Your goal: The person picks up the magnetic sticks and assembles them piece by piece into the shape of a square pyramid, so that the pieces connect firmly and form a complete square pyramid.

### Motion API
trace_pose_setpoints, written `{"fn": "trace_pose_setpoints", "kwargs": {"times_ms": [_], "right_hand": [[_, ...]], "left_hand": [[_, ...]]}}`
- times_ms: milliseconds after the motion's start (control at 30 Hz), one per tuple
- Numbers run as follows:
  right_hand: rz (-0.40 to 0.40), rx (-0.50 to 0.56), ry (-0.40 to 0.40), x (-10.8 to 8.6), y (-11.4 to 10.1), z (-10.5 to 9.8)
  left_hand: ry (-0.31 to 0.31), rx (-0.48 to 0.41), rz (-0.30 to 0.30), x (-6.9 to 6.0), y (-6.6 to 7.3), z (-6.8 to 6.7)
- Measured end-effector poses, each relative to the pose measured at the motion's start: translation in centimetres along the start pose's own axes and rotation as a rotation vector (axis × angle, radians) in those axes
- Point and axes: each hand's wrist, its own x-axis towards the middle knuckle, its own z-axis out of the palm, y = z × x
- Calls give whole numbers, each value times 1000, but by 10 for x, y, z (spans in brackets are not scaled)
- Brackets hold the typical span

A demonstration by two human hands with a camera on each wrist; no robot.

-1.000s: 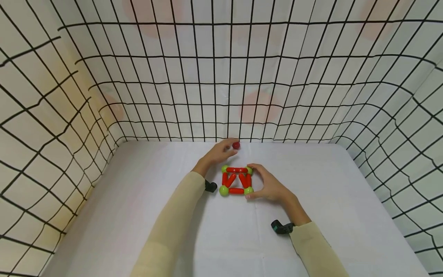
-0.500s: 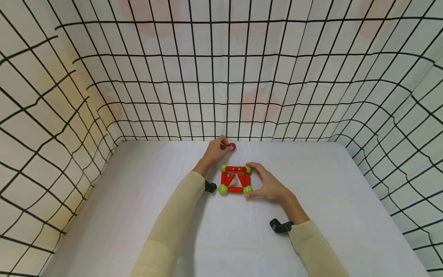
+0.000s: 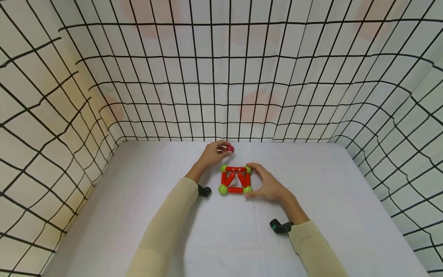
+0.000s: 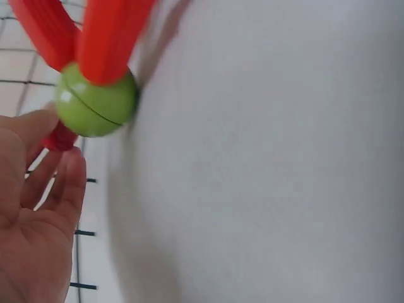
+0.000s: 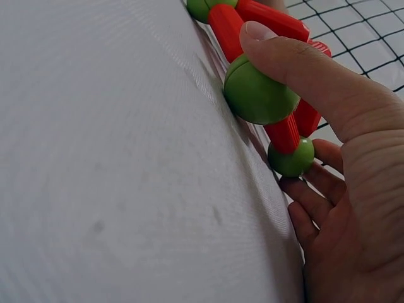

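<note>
On the white table stands a construction-toy frame (image 3: 235,190) of red rods joined by green balls at its corners. Two more red rods slant inward within it. My right hand (image 3: 271,187) grips the frame's right side. In the right wrist view its thumb presses the near green ball (image 5: 260,91) and its fingers touch the far green ball (image 5: 291,156). Behind the frame, my left hand (image 3: 210,154) pinches a red ball (image 3: 230,149) between thumb and fingers. The left wrist view shows this red ball (image 4: 60,137) partly hidden behind a green ball (image 4: 95,101).
Black wire mesh (image 3: 221,83) rises along the back and both sides of the table (image 3: 304,165), with white cloth behind it. A small black camera sits on the left wrist (image 3: 205,191) and another on the right wrist (image 3: 280,226).
My left hand has closed its fingers on the red ball and drawn it slightly left and nearer. The right hand and the frame have stayed in place.
</note>
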Motion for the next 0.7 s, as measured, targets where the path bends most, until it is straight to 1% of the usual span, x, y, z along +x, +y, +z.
{"fn": "trace_pose_setpoints", "kwargs": {"times_ms": [100, 200, 333, 433, 533, 600, 700], "right_hand": [[5, 8, -4, -3, 1, 3], [5, 8, 2, -3, 3, 5], [7, 5, 16, -2, 3, 4], [3, 2, 13, -2, 1, 4], [-8, 0, 9, -2, -1, 3], [-22, -4, 11, -2, -1, 3], [-34, -6, 17, -2, -2, 5]], "left_hand": [[5, -56, 55, -12, 4, -3], [-4, -106, 115, -24, 11, -7], [-37, -128, 198, -42, 23, -13], [-70, -135, 230, -56, 30, -15], [-106, -153, 254, -68, 36, -14], [-122, -159, 270, -74, 37, -13], [-135, -130, 280, -81, 38, -10]]}}
